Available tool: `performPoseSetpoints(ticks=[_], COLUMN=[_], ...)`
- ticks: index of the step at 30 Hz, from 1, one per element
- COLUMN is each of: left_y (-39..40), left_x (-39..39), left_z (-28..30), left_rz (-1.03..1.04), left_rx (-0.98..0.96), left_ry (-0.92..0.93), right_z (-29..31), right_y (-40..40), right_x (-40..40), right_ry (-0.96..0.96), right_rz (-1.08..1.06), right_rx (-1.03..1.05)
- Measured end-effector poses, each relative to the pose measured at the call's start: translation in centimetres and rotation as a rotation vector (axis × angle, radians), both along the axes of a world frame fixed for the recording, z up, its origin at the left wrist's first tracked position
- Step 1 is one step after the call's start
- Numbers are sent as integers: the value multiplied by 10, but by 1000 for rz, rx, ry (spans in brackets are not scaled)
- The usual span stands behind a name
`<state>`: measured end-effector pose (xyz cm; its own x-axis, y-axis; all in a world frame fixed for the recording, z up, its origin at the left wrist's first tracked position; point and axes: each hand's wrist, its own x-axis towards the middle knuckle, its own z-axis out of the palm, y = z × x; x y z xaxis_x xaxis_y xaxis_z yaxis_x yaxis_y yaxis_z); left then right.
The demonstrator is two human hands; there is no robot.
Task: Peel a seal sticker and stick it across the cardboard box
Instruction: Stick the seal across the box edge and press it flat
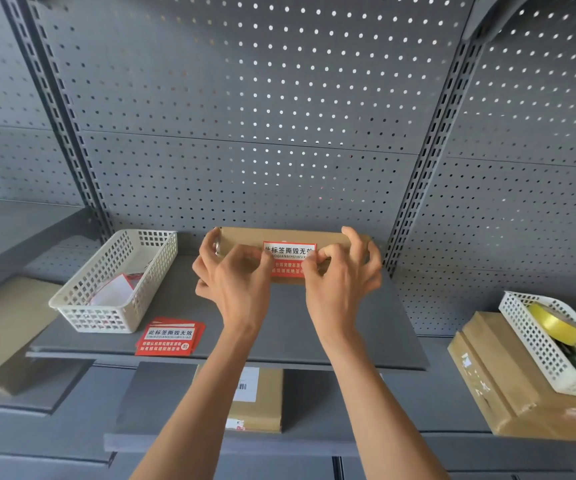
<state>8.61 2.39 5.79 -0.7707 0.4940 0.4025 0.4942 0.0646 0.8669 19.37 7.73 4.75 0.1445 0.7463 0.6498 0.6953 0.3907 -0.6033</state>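
A flat brown cardboard box (245, 236) lies at the back of the grey shelf (175, 299), against the pegboard. A red and white seal sticker (288, 251) sits across its front edge, white part on top, red part folded down the front face. My left hand (234, 282) holds the box's left end, its thumb and forefinger pressing on the sticker's left side. My right hand (343, 278) covers the box's right end, with its fingertips on the sticker's right side. Both hands hide the box's front corners.
A small stack of red seal stickers (170, 337) lies at the shelf's front left. Behind it stands a white mesh basket (117, 282) with paper scraps. At right, another white basket (556, 344) with yellow tape rests on cardboard boxes (487, 386). More parcels (255, 400) lie below.
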Motion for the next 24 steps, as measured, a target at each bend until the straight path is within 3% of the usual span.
performPoseSetpoints(ticks=[10,24], left_y=[-2,6], left_x=[-8,-34], left_z=[-5,8], left_rz=[-79,-186], left_rx=[26,10], left_ry=[32,145], right_z=[-1,15], right_y=[6,16], right_x=[4,-3], right_ry=[165,125], right_rz=[134,83], right_rx=[9,-9])
